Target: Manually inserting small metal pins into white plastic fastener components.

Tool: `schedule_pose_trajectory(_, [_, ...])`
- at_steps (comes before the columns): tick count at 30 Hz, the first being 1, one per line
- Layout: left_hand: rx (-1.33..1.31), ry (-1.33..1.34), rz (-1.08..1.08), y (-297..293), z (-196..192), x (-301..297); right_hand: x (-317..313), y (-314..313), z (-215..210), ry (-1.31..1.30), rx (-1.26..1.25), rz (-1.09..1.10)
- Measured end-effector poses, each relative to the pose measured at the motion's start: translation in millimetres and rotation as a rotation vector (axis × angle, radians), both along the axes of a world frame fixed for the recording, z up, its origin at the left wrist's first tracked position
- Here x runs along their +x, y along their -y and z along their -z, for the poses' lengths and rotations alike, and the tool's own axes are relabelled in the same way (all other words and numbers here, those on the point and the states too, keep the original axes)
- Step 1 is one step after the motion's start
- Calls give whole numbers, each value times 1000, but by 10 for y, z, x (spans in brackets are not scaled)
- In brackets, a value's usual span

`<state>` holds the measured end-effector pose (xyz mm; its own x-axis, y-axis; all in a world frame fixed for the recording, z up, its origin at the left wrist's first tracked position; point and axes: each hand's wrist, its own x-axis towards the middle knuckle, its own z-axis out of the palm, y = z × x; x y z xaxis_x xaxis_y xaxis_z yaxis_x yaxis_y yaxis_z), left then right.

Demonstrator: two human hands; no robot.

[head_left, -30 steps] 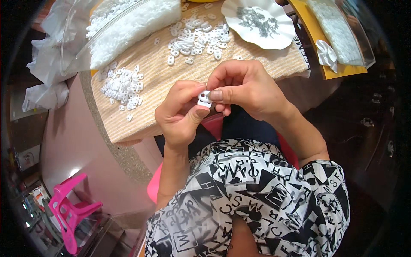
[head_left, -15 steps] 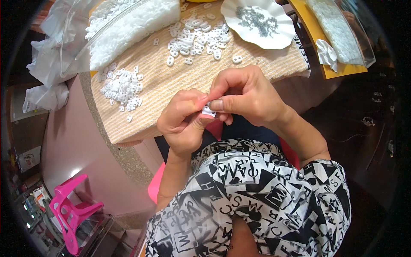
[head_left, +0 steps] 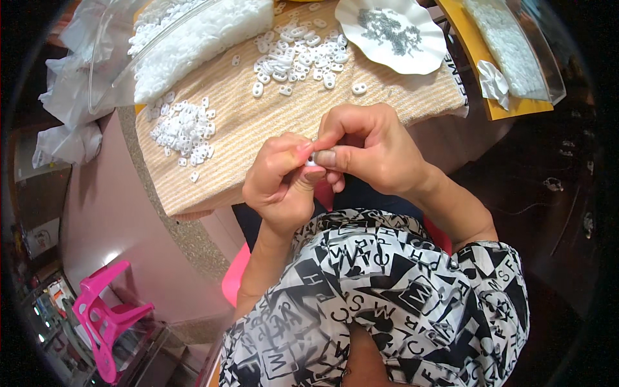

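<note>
My left hand and my right hand meet over my lap at the table's near edge. Both pinch one small white plastic piece between thumbs and fingertips; most of it is hidden by my fingers. On the woven tan mat behind my hands lies a heap of small white plastic pieces to the left and a looser scatter of oval white pieces farther back. A white scalloped plate with tiny dark metal bits stands at the back right.
Clear plastic bags of white pieces lie at the back left, with crumpled white bags beside the table. A yellow board with another clear bag sits at the right. A pink plastic stool stands on the floor lower left.
Both hands stayed together on the small white piece and shifted slightly; my fingers now cover more of it than a second ago.
</note>
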<state>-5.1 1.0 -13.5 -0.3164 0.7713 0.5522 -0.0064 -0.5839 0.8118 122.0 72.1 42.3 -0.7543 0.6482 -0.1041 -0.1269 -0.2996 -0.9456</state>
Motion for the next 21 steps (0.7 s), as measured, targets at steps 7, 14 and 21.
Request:
schedule_pose_trajectory(7, [-67,70,99,-61,27,-115,-3,-69,-50,-8,-196,26])
schedule_pose_trajectory(14, [-101,92,109,-45,3,-111,-4,-44,-79,32,-107,65])
schedule_pose_trajectory(21, [-207,194,67,-11,-72,-86,-25,-27,-62,63,-49,102])
